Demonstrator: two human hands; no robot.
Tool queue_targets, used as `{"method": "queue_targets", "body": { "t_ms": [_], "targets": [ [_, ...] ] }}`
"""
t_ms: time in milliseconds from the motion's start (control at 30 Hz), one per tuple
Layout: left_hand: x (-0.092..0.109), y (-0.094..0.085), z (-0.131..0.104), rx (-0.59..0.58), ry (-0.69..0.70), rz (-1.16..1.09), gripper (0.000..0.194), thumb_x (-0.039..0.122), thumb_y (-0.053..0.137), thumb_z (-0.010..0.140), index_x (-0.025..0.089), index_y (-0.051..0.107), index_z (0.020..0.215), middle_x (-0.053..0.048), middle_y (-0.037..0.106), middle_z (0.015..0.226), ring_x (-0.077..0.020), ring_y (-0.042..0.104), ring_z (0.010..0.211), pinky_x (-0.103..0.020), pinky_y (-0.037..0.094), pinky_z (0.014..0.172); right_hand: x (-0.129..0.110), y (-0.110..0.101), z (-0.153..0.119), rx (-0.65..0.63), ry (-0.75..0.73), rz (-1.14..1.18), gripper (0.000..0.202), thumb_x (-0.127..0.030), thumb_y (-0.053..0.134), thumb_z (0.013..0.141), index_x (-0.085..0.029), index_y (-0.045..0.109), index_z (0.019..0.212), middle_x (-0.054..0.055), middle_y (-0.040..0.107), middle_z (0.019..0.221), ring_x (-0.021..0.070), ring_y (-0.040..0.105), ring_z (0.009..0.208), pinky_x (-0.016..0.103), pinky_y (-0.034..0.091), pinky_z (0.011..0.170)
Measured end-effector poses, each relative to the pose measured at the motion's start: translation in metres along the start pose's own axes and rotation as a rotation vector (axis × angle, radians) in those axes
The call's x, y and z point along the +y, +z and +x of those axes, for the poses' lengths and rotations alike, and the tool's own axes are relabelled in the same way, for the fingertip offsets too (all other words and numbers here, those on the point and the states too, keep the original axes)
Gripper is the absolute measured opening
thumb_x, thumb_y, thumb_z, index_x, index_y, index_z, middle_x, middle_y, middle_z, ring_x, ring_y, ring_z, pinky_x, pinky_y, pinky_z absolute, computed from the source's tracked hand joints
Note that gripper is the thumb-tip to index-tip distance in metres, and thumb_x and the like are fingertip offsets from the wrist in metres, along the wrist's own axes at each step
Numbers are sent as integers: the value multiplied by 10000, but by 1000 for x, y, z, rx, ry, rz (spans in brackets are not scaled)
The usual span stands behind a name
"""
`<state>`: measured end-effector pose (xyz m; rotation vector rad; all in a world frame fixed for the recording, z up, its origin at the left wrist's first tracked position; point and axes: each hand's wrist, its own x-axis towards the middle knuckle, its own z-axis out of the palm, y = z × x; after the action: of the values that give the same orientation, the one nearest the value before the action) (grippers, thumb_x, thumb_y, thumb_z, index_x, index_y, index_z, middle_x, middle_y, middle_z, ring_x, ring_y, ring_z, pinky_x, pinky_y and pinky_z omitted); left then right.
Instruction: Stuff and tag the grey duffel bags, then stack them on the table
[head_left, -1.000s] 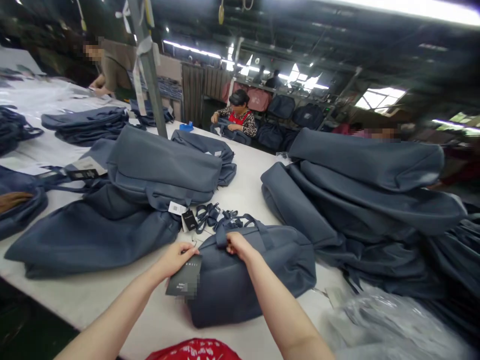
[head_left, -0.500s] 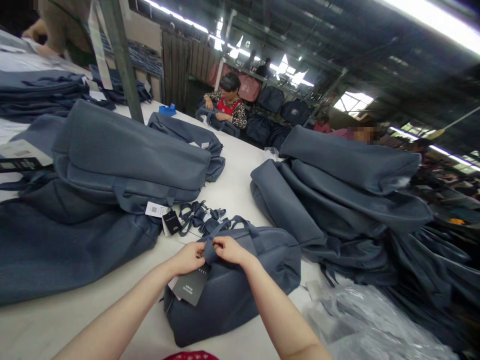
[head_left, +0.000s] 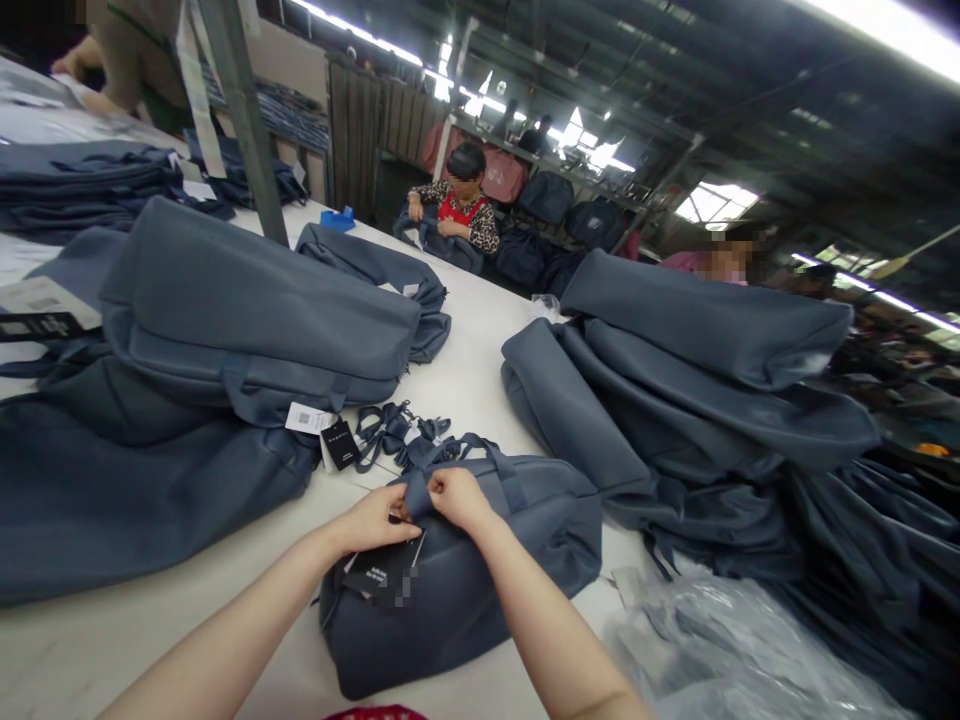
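A dark blue-grey bag [head_left: 480, 600] lies on the white table in front of me. My right hand [head_left: 459, 500] pinches the strap handle [head_left: 418, 496] of this bag near its top edge. On the other side of that handle, my left hand [head_left: 375, 522] is closed around it, the thumb stretched towards a black hang tag [head_left: 379, 568]. The tag hangs below my left hand against the bag's front. The tips of several fingers are hidden behind the strap. Just beyond the bag lies a tangle of dark straps with clips [head_left: 420, 440].
Folded blue-grey bags [head_left: 262, 290] are stacked on the left, with a white label [head_left: 307, 418] and black tag [head_left: 341, 445]. More bags [head_left: 675, 400] pile up on the right, above clear plastic wrapping [head_left: 712, 640]. Beyond the table [head_left: 480, 340] sits a co-worker [head_left: 465, 205] handling a bag.
The hang tag has tilted and its face looks darker. My left thumb has moved down and outward over the tag's top. My right hand stays at the handle, shifted only slightly.
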<state>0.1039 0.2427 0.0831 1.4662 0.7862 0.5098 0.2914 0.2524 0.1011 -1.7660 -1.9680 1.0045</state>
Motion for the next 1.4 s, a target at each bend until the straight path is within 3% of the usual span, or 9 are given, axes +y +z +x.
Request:
{"method": "queue_targets", "body": {
  "t_ms": [167, 333, 500, 633, 800, 1033, 1233, 1333, 1400],
  "targets": [
    [-2, 2, 10, 262, -77, 255, 356, 497, 468, 845, 180, 611, 770, -34, 668, 728, -213, 607, 719, -283, 435, 660, 5, 7, -1, 94, 64, 192, 59, -190, 637, 683, -176, 656, 629, 25, 637, 635, 142, 525, 618, 245, 346, 621],
    [-13, -11, 14, 389, -180, 334, 467, 544, 328, 881, 201, 515, 625, -30, 611, 612, -214, 584, 638, -295, 404, 616, 23, -6, -8, 52, 77, 562, 333, -456, 619, 754, -180, 543, 584, -1, 561, 579, 122, 483, 555, 252, 396, 601],
    [-13, -7, 16, 417, -219, 478, 417, 471, 346, 904, 203, 518, 634, -68, 642, 671, -228, 601, 681, -306, 384, 645, 28, -13, -29, 75, 44, 988, 428, -519, 560, 804, -207, 389, 567, 5, 496, 665, 159, 546, 735, 344, 459, 816],
    [-6, 2, 18, 409, -246, 583, 361, 445, 396, 914, 195, 592, 744, -106, 683, 780, -251, 629, 781, -314, 387, 701, 22, -11, -47, 50, 2, 1488, 361, -414, 617, 831, -199, 470, 581, -62, 312, 533, 99, 368, 519, 319, 464, 719],
    [-8, -7, 19, 447, -350, 608, 373, 398, 391, 931, 180, 595, 708, -111, 686, 763, -248, 642, 805, -303, 405, 709, 17, -19, -77, -87, -48, 1214, 349, -390, 617, 859, -156, 651, 1115, -111, 266, 450, 61, 183, 422, 215, 273, 459],
    [-3, 10, 11, 588, -366, 453, 303, 407, 435, 900, 193, 577, 739, -113, 670, 782, -274, 632, 895, -322, 416, 771, -27, -5, -131, -510, -118, 813, 862, -568, 569, 841, -286, 114, 1518, 30, 689, 831, 142, 628, 626, 282, 495, 607],
    [6, 27, 1, 586, -425, 3, 347, 437, 382, 914, 185, 536, 731, -74, 634, 690, -252, 638, 755, -336, 476, 700, -59, 58, -165, -268, -229, 243, 1080, -524, 759, 654, -282, 159, 1519, 123, 588, 1257, 305, 578, 1103, 425, 442, 957],
    [8, 35, -9, 476, -479, -266, 413, 471, 305, 933, 175, 523, 744, -60, 610, 616, -230, 625, 604, -359, 510, 623, -50, 82, -161, -193, -321, 375, 955, -452, 742, 679, -239, 281, 1488, 141, 445, 1412, 300, 430, 1279, 439, 338, 1072],
    [9, 40, -17, 398, -489, -397, 436, 516, 331, 917, 171, 521, 729, -66, 605, 601, -230, 620, 567, -379, 524, 607, -40, 91, -153, -57, -243, 597, 673, -390, 699, 706, -221, 514, 1331, 116, 527, 1325, 278, 473, 1234, 435, 342, 1067]
  ]
}}
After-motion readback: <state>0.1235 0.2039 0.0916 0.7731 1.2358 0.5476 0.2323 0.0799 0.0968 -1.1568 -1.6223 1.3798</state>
